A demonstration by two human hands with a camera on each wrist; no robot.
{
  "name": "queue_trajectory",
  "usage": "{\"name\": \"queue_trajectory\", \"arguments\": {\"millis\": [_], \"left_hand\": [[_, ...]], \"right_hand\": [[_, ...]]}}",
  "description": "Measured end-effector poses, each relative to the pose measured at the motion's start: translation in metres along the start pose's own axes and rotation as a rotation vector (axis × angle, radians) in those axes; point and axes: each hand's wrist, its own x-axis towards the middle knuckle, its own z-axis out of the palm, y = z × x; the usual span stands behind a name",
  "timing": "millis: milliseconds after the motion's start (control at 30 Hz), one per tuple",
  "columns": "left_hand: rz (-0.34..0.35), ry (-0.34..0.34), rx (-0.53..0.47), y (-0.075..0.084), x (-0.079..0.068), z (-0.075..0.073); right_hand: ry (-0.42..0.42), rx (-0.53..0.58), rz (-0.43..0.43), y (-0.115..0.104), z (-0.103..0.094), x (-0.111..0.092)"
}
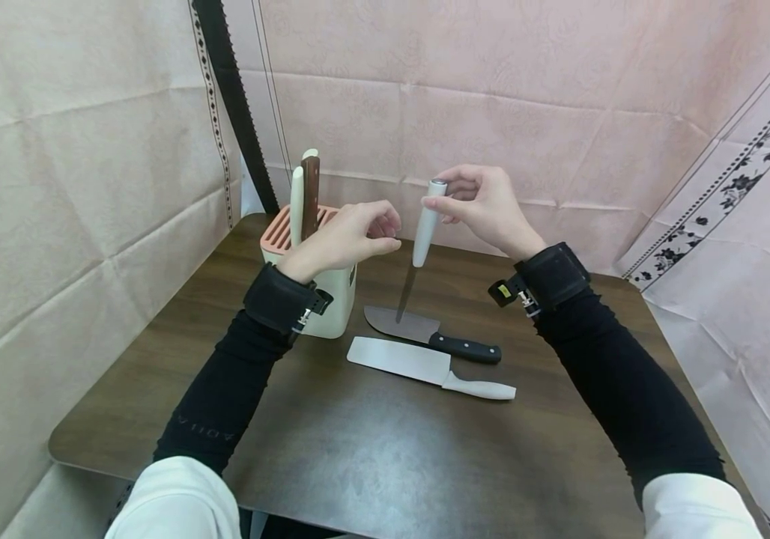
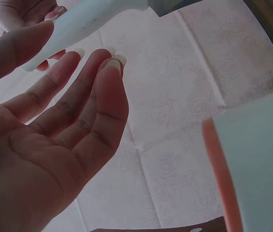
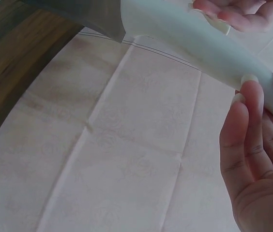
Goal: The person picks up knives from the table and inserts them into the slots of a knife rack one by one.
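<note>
My right hand [image 1: 482,206] pinches a knife with a white handle [image 1: 425,236] near the butt end, between thumb and fingers. The knife is upright and slightly tilted, its narrow-looking blade [image 1: 407,292] pointing down in front of a black-handled knife [image 1: 466,348]. Whether the tip touches anything, I cannot tell. To the left of the handle, my left hand [image 1: 358,232] hangs in the air with loosely bent fingers, holding nothing. Beneath that hand's wrist stands a pale knife block [image 1: 338,299] with a slotted pink top. In the right wrist view, the white handle [image 3: 189,43] crosses above the right fingers.
Several handles, including a white one [image 1: 297,206] and a brown one [image 1: 310,196], rise from the block. A white cleaver [image 1: 401,358] lies in front of the black-handled knife on the brown table [image 1: 331,442]. Patterned cloth [image 1: 493,105] hangs behind and at both sides.
</note>
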Motion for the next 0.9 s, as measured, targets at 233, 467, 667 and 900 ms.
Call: {"name": "queue_trajectory", "arguments": {"millis": [233, 467, 667, 900], "left_hand": [[0.000, -0.007, 0.007, -0.001, 0.002, 0.002], [0.005, -0.007, 0.010, -0.001, 0.003, 0.005], [0.017, 0.000, -0.002, -0.001, 0.006, 0.008], [0.004, 0.014, -0.020, -0.001, 0.011, 0.016]], "right_hand": [[-0.003, 0.017, -0.001, -0.001, 0.002, 0.000], [-0.010, 0.029, 0.001, -0.003, 0.003, 0.001], [-0.003, 0.044, -0.002, -0.006, 0.004, 0.002], [0.002, 0.058, -0.015, -0.008, 0.007, 0.001]]}}
